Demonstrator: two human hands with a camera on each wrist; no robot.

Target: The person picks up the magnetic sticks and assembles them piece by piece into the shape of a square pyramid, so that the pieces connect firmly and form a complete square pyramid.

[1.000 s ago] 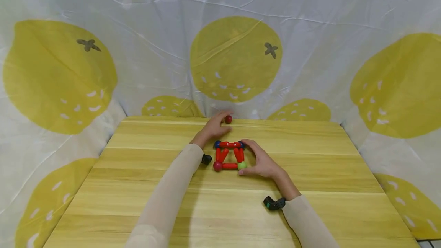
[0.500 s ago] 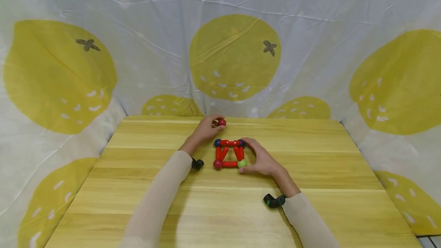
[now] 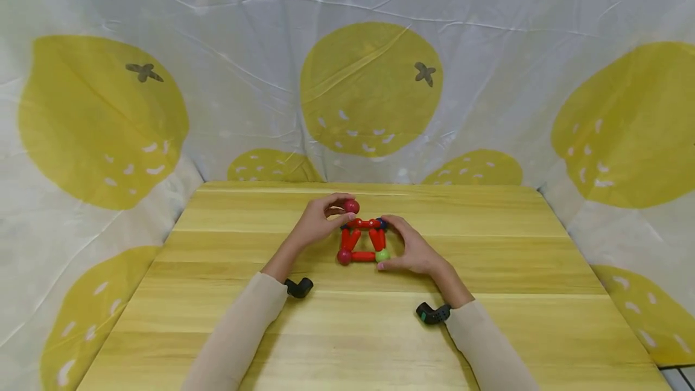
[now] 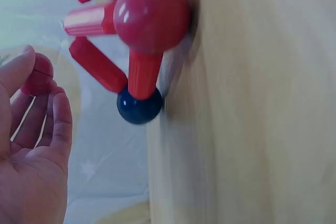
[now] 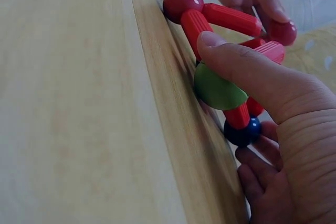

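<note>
The left hand [image 3: 315, 225] pinches a small dark red ball [image 3: 351, 206] between thumb and fingertips, holding it just above the far left corner of a toy frame of red ribbed plastic rods and coloured balls [image 3: 362, 240]. In the left wrist view the same ball [image 4: 38, 74] sits at the fingertips, apart from the frame's nearer red ball [image 4: 151, 15] and blue ball [image 4: 139, 105]. The right hand [image 3: 414, 251] cups the frame's right side, its thumb pressed on the green ball [image 3: 382, 254] at the near right corner and its fingers curled round the far right corner; the right wrist view shows the thumb [image 5: 236, 66] lying over the green ball [image 5: 218, 90], with another blue ball [image 5: 241, 132] below it. The frame stands near the middle of the light wooden table [image 3: 488, 294], towards its far edge. A white cloth printed with yellow lemons [image 3: 371, 89] hangs behind the table.
</note>
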